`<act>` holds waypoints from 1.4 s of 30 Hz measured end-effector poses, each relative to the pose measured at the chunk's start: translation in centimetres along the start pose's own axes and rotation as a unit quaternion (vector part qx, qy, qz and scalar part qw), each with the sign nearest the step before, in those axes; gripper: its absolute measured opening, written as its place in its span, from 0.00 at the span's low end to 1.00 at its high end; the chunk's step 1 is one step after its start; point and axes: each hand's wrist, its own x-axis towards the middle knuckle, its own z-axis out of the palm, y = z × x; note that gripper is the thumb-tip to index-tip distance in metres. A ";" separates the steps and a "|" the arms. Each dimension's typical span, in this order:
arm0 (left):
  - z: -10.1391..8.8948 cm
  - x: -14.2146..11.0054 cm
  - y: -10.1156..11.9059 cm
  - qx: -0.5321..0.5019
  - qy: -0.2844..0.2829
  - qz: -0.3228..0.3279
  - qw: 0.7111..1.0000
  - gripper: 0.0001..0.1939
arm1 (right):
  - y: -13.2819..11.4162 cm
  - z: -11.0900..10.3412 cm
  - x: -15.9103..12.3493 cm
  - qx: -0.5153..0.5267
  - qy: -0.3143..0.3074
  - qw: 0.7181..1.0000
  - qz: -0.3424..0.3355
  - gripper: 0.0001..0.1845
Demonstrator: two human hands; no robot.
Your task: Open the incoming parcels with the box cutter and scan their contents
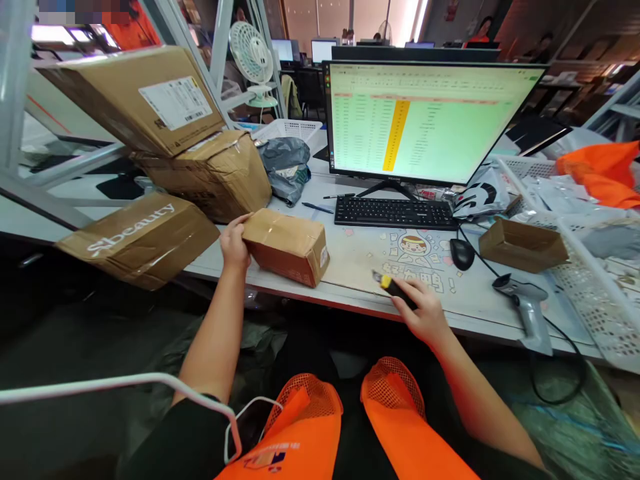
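My left hand [234,241] grips the left end of a small taped cardboard box [289,245] lying on the desk [350,263] near its front edge. My right hand [424,310] is closed round a black utility knife with a yellow tip [391,285], its blade end pointing left toward the box. The knife is a short way right of the box and does not touch it.
Several larger cardboard boxes [200,170] are stacked at the left. A monitor [425,120], keyboard [395,213], mouse [461,253], open small carton [523,243], barcode scanner [525,303] and white baskets [595,293] fill the desk's back and right. A grey bag [285,167] lies behind the box.
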 end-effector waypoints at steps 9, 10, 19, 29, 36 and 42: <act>2.6 -7.9 7.8 0.017 -0.127 0.265 0.956 0.36 | -4.2 3.3 4.9 -0.012 -0.105 0.990 -0.097 0.22; 2.4 -9.1 8.8 0.019 -0.165 0.300 0.939 0.37 | -4.3 3.2 5.1 -0.013 -0.108 0.989 -0.103 0.22; 3.1 -11.5 11.1 0.097 -0.155 0.279 0.943 0.37 | -4.9 2.9 6.3 -0.053 -0.130 0.981 -0.135 0.22; 3.4 -11.9 11.5 0.126 -0.131 0.266 0.947 0.36 | -5.3 2.8 6.1 -0.082 -0.126 0.980 -0.126 0.22; 2.1 -13.0 10.7 0.137 -0.106 0.260 0.950 0.31 | 1.5 0.0 7.6 -0.141 -0.029 0.989 -0.018 0.22; -1.1 -6.8 9.3 0.130 -0.281 0.275 0.910 0.36 | 5.4 -3.1 5.3 -0.081 0.008 0.994 0.076 0.25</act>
